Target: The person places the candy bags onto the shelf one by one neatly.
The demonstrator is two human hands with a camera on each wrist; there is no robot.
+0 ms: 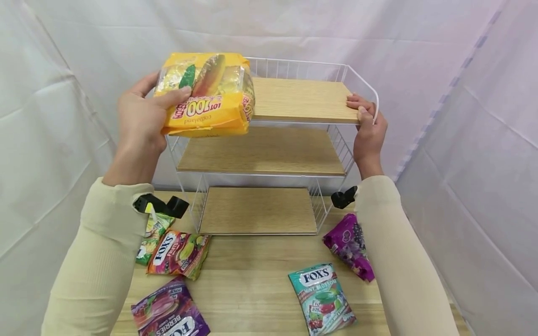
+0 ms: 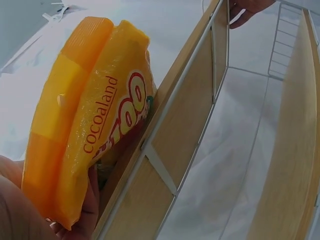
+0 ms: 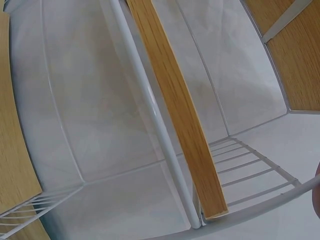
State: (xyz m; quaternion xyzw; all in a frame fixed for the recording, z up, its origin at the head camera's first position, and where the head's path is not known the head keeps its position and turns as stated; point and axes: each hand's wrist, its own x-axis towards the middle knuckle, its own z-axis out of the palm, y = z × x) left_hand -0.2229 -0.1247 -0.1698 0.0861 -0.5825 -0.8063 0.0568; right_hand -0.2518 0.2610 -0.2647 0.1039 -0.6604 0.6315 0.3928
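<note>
My left hand (image 1: 140,112) grips a yellow cocoaland LOT 100 candy bag (image 1: 206,100), thumb across its front and fingers behind. The bag is held over the left end of the top shelf board (image 1: 298,98) of a white wire rack. In the left wrist view the bag (image 2: 107,105) is right by the board's front edge (image 2: 165,107). With its fingers on the board and thumb at the front edge, my right hand (image 1: 369,126) holds the top shelf's right front corner. The right wrist view shows wire rails (image 3: 155,115) and a wooden board (image 3: 175,100).
Below are the middle board (image 1: 265,151) and bottom board (image 1: 258,210). On the wooden table (image 1: 248,289) lie an orange Fox's bag (image 1: 178,252), a green bag (image 1: 153,235), a Fox's berries bag (image 1: 170,310), a teal Fox's mint bag (image 1: 321,298) and a purple bag (image 1: 349,245).
</note>
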